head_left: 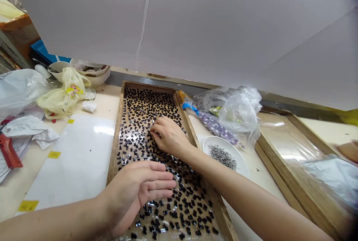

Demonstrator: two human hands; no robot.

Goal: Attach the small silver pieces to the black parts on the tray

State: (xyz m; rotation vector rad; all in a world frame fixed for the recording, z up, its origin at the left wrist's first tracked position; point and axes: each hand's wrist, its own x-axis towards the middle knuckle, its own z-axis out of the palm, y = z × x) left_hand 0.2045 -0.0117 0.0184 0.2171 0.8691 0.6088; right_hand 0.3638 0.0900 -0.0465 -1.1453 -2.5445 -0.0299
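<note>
- A long wooden tray (116, 129) is lying on the pale tabletop (81, 151), running away from the person, its floor lined with clear glossy film.
- Small black beads (145, 107) are lying scattered over the film along the whole length of the tray, denser at the far end and at the near end.
- The right hand (169, 136) is reaching into the middle of the tray, knuckles up, with the fingers curled and the fingertips pressing together down among the beads; whether a bead is pinched between them cannot be told.
- The left hand (137, 192) is hovering flat over the near part of the tray, fingers straight and held together, pointing right, holding nothing visible; whether it is touching the beads beneath cannot be told.
- A white dish (240, 162) holding a heap of thin metal pins (222, 156) is sitting just beside the tray's right rail.
- Behind the dish, crumpled clear plastic bags (237, 108) are lying near a packet of purple pieces (215, 126).
- A second wooden tray (296, 185), also film-lined, is lying further right, well apart from the first.
- To the left, a yellow printed bag (63, 97), white bowls (95, 74), crumpled paper (30, 127) and a red tool (9, 153) are lying at the tabletop edge.
- A white board (179, 21) is hanging across the upper view.
</note>
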